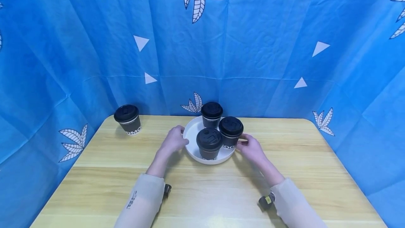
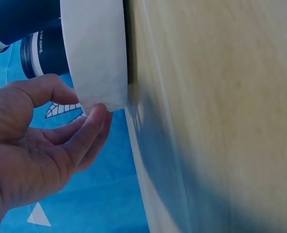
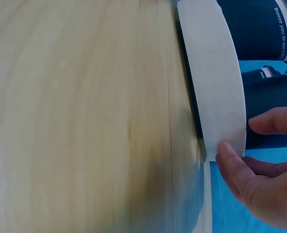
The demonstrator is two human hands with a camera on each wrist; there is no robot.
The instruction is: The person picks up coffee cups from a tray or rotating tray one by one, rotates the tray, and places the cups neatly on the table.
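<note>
A white round plate with a raised rim carries three dark paper coffee cups with black lids. One cup stands at the back, another at the right, the third at the front. My left hand pinches the plate's left rim, thumb at the rim and fingertips on the outer wall. On the right side my right hand holds the rim, fingertips on the outer wall and thumb close to the right cup. Whether the plate is slightly off the table cannot be told.
A similar lidded cup stands apart at the table's back left. The wooden table ends against a blue curtain at the back and sides. Dark wrist devices sit at both cuffs.
</note>
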